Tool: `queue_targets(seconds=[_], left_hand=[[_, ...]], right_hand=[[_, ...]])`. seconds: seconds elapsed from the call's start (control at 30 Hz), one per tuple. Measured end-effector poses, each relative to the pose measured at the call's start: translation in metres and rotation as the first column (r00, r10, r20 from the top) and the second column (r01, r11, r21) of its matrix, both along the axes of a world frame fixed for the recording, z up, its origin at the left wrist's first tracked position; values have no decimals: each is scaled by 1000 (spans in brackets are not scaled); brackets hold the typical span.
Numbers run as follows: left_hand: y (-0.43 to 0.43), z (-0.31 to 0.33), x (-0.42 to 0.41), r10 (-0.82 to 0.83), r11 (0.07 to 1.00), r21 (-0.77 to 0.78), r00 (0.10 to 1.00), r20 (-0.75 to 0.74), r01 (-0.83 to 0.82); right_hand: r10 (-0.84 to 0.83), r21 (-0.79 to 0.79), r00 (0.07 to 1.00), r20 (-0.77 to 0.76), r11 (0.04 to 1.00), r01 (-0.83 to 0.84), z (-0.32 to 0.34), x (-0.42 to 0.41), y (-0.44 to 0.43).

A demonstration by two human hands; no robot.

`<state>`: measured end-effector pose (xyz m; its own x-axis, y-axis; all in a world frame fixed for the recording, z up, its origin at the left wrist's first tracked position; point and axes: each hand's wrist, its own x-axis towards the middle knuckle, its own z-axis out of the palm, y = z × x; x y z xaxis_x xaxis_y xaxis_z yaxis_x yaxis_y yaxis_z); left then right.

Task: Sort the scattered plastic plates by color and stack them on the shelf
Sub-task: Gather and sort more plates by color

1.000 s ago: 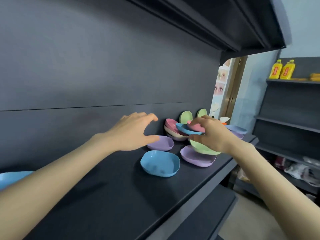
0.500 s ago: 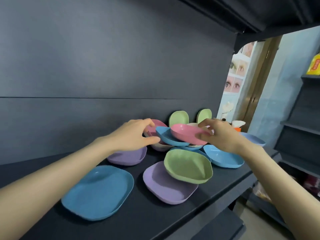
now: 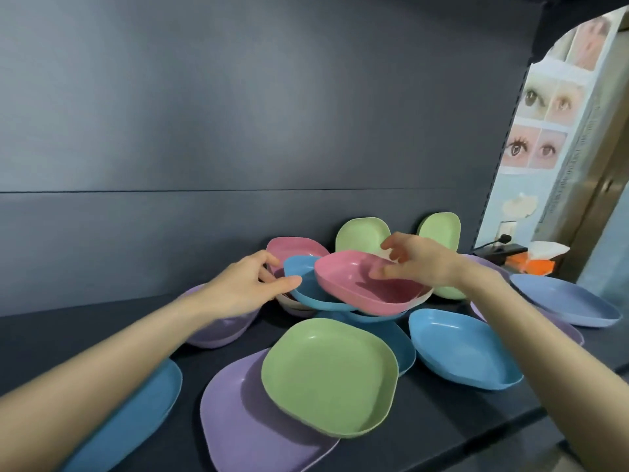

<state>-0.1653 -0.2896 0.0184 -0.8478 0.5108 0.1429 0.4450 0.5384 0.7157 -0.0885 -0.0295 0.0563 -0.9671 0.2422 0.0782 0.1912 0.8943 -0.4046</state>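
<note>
1. Head view: mixed heap of plates on dark shelf [image 3: 442,427]; no single-colour stack formed yet. Sorting judged near its start.
2. Landmark: top pink plate [image 3: 367,284], crowning the heap, tilted, resting on tilted blue plate [image 3: 313,296].
3. Right hand [image 3: 422,264] over far rim of top pink plate. Thumb down inside the basin, fingers loosely curled above the rim. Cannot tell whether gripping or only touching.
4. Left hand [image 3: 238,291] just left of top pink plate. Thumb on near rim of tilted blue plate, fingers curled behind its left corner: a narrow pinch, holding that plate.
5. Second pink plate [image 3: 292,247] behind and left of top pink plate, partly buried under the blue one.
6. In front of top pink plate: flat green plate [image 3: 330,376] lying on purple plate [image 3: 252,427].
7. Step in hand, by judgement: freeing the pinks from the heap. Next move calls for a sure hold on the far rim and a lift clear while the left steadies the blue beneath. Second pink plate then needs uncovering to take its mate. Risk: heap sliding.
</note>
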Motion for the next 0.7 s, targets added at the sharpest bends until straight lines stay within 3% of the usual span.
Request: queue_targets(seconds=[0.37,0.7], left_hand=[[25,-3,-11,9,978,202,984,175,-45],[41,-1,-3,34,895,397,920,389,-201]], right_hand=[[94,-15,990,100,996,-93,-5,-37,24],[157,-156,982,-103,973,-172,15,-32,54]])
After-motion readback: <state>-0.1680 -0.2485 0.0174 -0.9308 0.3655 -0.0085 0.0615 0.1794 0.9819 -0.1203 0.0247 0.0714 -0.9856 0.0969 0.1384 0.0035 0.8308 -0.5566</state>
